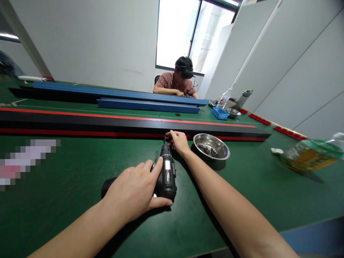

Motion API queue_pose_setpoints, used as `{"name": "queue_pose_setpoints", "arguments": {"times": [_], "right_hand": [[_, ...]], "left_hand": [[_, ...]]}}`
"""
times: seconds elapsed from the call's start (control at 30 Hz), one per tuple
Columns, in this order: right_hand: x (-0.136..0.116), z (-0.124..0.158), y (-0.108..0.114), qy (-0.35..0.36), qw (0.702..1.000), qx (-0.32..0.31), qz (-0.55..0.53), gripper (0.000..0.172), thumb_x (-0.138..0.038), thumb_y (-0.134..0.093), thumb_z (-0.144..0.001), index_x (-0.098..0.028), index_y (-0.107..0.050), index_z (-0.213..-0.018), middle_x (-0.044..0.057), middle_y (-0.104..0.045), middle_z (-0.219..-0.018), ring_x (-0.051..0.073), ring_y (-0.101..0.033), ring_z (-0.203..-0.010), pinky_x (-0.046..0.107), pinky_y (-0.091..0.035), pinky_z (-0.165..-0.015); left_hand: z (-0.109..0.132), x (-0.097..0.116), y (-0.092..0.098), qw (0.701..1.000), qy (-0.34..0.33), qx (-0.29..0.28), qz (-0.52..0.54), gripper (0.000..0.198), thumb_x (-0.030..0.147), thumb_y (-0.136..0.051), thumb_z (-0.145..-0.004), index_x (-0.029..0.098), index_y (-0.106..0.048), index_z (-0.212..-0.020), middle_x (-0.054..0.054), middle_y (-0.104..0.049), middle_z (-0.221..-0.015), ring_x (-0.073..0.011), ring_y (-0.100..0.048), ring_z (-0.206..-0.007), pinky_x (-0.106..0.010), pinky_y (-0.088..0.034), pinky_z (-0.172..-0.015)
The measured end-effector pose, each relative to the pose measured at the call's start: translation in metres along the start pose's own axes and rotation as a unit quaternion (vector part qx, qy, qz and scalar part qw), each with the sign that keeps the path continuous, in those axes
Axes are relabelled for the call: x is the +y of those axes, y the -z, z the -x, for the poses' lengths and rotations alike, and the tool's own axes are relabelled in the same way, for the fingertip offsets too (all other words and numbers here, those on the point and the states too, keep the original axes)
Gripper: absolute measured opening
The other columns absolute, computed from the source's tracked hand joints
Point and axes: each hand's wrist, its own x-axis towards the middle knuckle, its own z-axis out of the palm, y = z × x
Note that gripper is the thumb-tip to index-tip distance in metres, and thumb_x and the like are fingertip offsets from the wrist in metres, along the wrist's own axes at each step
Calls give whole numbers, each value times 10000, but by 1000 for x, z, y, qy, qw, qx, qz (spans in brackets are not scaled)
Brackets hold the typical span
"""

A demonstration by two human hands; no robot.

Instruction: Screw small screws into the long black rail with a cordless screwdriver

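My left hand [134, 188] is wrapped round a black cordless drill [167, 172], which lies on its side with its bit pointing away from me. The bit's tip is close to the near side of a long black rail with red stripes [129, 125]. Beside that tip, my right hand [177, 141] has thumb and forefinger pinched together at the rail; what they hold, if anything, is too small to make out. Just right of my right wrist stands a steel bowl [224, 146] with many small dark screws [208, 150] in it.
Blue rails [147, 105] lie farther back on the green table [255, 193]. A person [176, 80] sits across. A blue basket [219, 113], a clear bottle [225, 97] and another metal bowl [233, 113] stand back right. A green-and-yellow package [309, 156] lies at right.
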Motion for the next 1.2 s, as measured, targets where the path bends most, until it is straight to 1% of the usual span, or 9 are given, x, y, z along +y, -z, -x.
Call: {"name": "queue_pose_setpoints", "arguments": {"times": [0.1,0.23,0.37,0.5,0.63,0.73,1.07,1.2], "right_hand": [[-2,1,0,-1,1000,8,-21,390,-385,-485,-1040,-128,-778,-1038,113,-796,-982,110,-648,-552,189,-434,-441],[-6,2,0,-12,997,10,-71,309,-283,-522,-1018,-107,-772,-979,114,-787,-929,86,-613,-504,174,-411,-412],[-7,3,1,-13,994,0,-106,299,-234,-516,-1016,-99,-770,-935,99,-769,-850,71,-591,-480,158,-386,-393],[-7,4,1,-12,993,-6,-116,286,-270,-562,-1008,-105,-768,-898,97,-762,-824,72,-596,-486,154,-387,-396],[-10,5,2,-23,993,-4,-120,278,-350,-658,-971,-108,-762,-880,100,-756,-786,80,-593,-489,165,-415,-419],[-12,6,3,-30,992,-10,-119,285,-370,-676,-962,-110,-757,-880,93,-744,-751,84,-589,-486,169,-423,-426],[-7,3,2,-26,992,-29,-118,310,-373,-650,-984,-105,-747,-862,98,-750,-778,72,-576,-482,159,-397,-411],[-7,2,2,-25,991,-36,-123,298,-312,-599,-1009,-107,-751,-855,82,-742,-762,67,-575,-479,155,-396,-410]], "left_hand": [[-1,-1,0,1000,1,4,-5,1018,826,-559,-827,184,-373,-1594,-144,-680,-1188,-354,-712,-972,-472,-596,-788],[-3,-1,0,1000,2,6,-11,1027,835,-553,-821,181,-377,-1593,-143,-680,-1189,-359,-717,-970,-480,-598,-784],[-3,-2,-1,1000,2,3,-14,1047,851,-557,-805,185,-378,-1592,-140,-682,-1185,-357,-720,-959,-480,-603,-779],[-3,-2,-3,1000,1,3,-19,1073,858,-574,-786,178,-376,-1592,-142,-681,-1191,-350,-720,-954,-469,-605,-774],[-4,-2,-3,1000,-2,2,-21,1092,858,-591,-774,164,-378,-1589,-146,-683,-1193,-347,-710,-997,-447,-599,-792],[-5,-2,-4,1000,-4,0,-23,1097,857,-596,-771,156,-382,-1586,-146,-687,-1185,-342,-702,-1014,-437,-594,-799],[-7,-2,-5,1000,-5,3,-25,1107,849,-612,-765,142,-384,-1586,-142,-688,-1181,-345,-697,-1014,-457,-595,-790],[-6,-2,-5,1000,-7,3,-28,1095,845,-601,-778,134,-389,-1583,-147,-688,-1172,-341,-692,-1014,-450,-593,-798]]}}
